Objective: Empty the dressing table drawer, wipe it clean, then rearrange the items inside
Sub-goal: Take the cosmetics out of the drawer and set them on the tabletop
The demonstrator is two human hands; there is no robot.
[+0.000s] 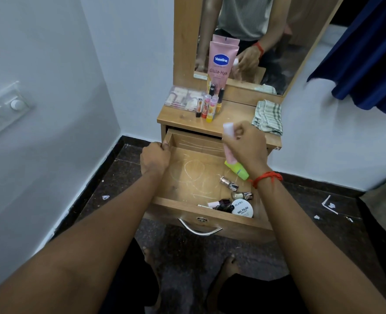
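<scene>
- Lying loose in the drawer's point(194, 175) near corner, polishes point(229, 184) could roll if the left hand point(155, 158), gripping its wall, jolts it.
- Right hand point(246, 148) grasps a tube point(229, 155) above the drawer; a slip would drop it inside.
- Balms point(210, 107) crowded on top point(233, 114) may topple.

We look from one wide-angle camera worn on the head, facing forward and steeply down along both forearms, so the open drawer point(187, 175) lies close below us near the middle of the frame. The hands reach it at arm's length, the left point(154, 159) on its side wall and the right point(246, 146) round a tube point(229, 154). Beyond them, the surface point(235, 111) and mirror point(282, 37) fill the top, and the mirror throws the person's front back at us. The floor point(110, 177) and bare feet point(229, 262) sit at the bottom edge.
</scene>
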